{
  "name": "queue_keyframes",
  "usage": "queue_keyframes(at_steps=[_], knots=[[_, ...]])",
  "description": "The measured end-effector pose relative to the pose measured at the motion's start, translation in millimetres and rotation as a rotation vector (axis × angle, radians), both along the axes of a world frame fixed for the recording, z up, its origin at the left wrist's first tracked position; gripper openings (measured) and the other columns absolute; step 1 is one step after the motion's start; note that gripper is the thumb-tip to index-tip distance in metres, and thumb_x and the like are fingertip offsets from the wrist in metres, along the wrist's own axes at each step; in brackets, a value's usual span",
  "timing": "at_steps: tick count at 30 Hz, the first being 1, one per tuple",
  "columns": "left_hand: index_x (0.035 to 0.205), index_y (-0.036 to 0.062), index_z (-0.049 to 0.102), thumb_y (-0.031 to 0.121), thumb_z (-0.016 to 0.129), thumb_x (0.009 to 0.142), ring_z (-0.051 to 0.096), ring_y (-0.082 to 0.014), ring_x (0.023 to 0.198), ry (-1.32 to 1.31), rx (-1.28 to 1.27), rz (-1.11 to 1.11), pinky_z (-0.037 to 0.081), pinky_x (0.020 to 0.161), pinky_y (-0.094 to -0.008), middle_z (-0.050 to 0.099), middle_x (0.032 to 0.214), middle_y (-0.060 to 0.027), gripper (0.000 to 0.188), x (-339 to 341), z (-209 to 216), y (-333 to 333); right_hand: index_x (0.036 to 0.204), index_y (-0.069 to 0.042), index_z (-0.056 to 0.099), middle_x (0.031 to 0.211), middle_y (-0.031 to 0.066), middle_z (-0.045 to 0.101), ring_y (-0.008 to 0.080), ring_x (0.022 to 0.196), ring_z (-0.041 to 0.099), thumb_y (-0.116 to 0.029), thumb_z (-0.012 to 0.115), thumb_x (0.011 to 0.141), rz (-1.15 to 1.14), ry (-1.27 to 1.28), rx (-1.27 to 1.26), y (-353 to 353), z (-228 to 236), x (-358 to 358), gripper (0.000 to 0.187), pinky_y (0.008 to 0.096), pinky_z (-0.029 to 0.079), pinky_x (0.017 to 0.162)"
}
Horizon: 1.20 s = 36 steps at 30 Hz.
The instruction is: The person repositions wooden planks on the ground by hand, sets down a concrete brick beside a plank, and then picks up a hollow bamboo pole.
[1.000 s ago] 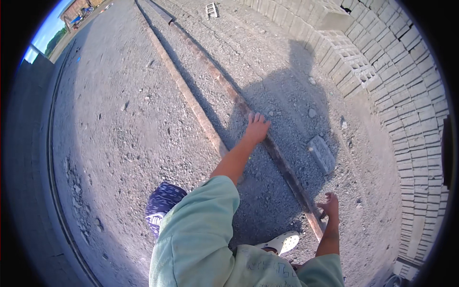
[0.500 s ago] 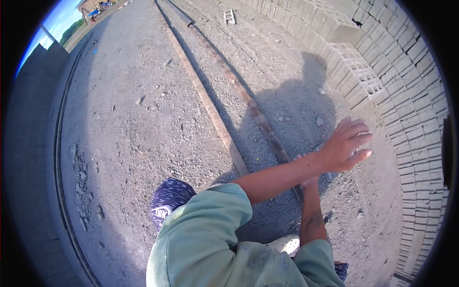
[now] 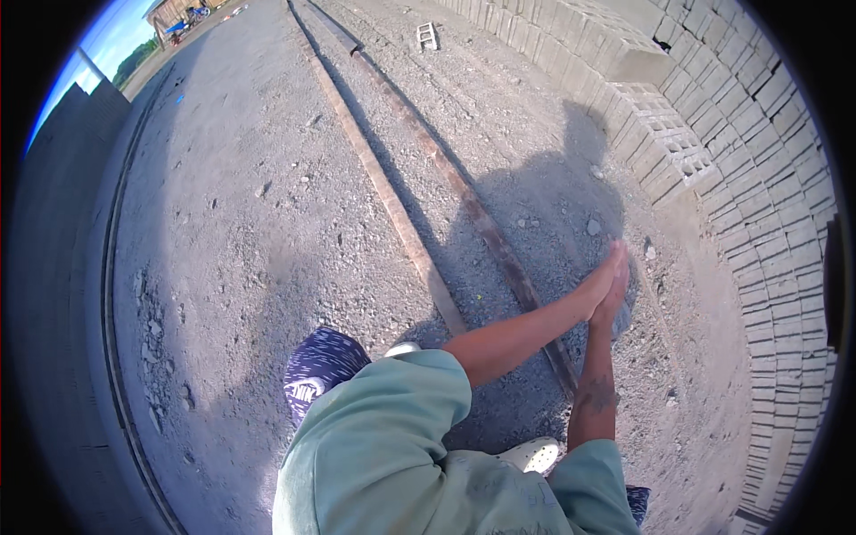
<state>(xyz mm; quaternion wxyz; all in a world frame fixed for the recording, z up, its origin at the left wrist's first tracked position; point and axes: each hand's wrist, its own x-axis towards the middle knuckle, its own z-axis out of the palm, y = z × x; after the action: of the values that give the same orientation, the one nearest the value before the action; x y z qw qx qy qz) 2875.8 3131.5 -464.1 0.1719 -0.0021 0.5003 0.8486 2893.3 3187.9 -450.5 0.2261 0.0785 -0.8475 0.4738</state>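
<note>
My left hand (image 3: pixel 597 287) and my right hand (image 3: pixel 613 301) are pressed palm to palm, out to the right of my body. The fingers of both are stretched out straight and point away from me, with no object seen between them. Beneath them lie grey gravelly ground (image 3: pixel 571 250) and a brown, rusty-looking rail or pipe (image 3: pixel 486 223) that passes under my left forearm. A greyish lump (image 3: pixel 622 318), partly covered by my right hand, rests just beside it.
Grey concrete blocks are stacked along the right (image 3: pixel 785 259), some hollow blocks (image 3: pixel 669 134) showing their holes. A single hollow block (image 3: pixel 427 36) lies farther off. Another long rail (image 3: pixel 383 178) runs beside the first. A grey wall (image 3: pixel 53 267) stands at left. My pale clog (image 3: pixel 533 455) shows below.
My left hand, spread above my right wrist before, has come down and in against the right palm. My right hand has moved up and forward to meet it.
</note>
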Motion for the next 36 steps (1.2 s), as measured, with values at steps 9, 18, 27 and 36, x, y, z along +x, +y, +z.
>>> queue_keyframes(at_steps=[9, 18, 27, 36], knots=[[0.117, 0.0063, 0.06, 0.066, 0.023, 0.088, 0.043, -0.0287, 0.122, 0.096, -0.038, -0.01, 0.025, 0.104, -0.048, 0.052, 0.127, -0.0142, 0.076, -15.0, 38.3, -61.6, 0.085, 0.001, 0.065, 0.08, 0.016, 0.067, 0.0313, 0.08, 0.064, -0.03, 0.04, 0.094, -0.089, -0.298, 0.4, 157.0, -9.6, -33.4, 0.041, 0.0387, 0.048, 0.075], [0.114, 0.0117, 0.057, 0.026, 0.065, 0.072, 0.048, -0.0358, 0.106, -0.012, -1.299, 0.688, 0.039, 0.088, -0.0461, 0.053, 0.11, -0.017, 0.045, -12.1, -98.7, -197.2, 0.079, -0.004, 0.069, 0.07, 0.0153, 0.064, 0.0265, 0.066, 0.064, -0.024, 0.07, 0.069, 0.32, -0.537, 0.59, 110.0, -61.8, -20.9, 0.022, 0.0353, 0.047, 0.061], [0.131, 0.0056, 0.037, 0.035, 0.07, 0.072, 0.04, -0.0335, 0.112, -0.216, -1.647, 0.747, 0.033, 0.094, -0.046, 0.043, 0.117, -0.0158, 0.074, 88.7, -143.1, -239.5, 0.118, -0.008, 0.056, 0.113, 0.015, 0.058, 0.0294, 0.103, 0.056, -0.048, 0.079, 0.057, 0.275, -0.63, 0.837, 33.8, -124.7, 34.2, 0.076, 0.042, 0.047, 0.084], [0.138, 0.0028, 0.024, 0.036, 0.074, 0.067, 0.04, -0.0346, 0.116, -0.448, -1.554, 0.764, 0.035, 0.096, -0.0445, 0.041, 0.122, -0.0178, 0.093, 90.1, -147.1, -232.8, 0.121, -0.008, 0.051, 0.113, 0.0135, 0.054, 0.0298, 0.107, 0.053, -0.045, 0.08, 0.055, 0.307, -0.625, 0.869, 14.3, -120.4, 40.8, 0.082, 0.042, 0.046, 0.085]])
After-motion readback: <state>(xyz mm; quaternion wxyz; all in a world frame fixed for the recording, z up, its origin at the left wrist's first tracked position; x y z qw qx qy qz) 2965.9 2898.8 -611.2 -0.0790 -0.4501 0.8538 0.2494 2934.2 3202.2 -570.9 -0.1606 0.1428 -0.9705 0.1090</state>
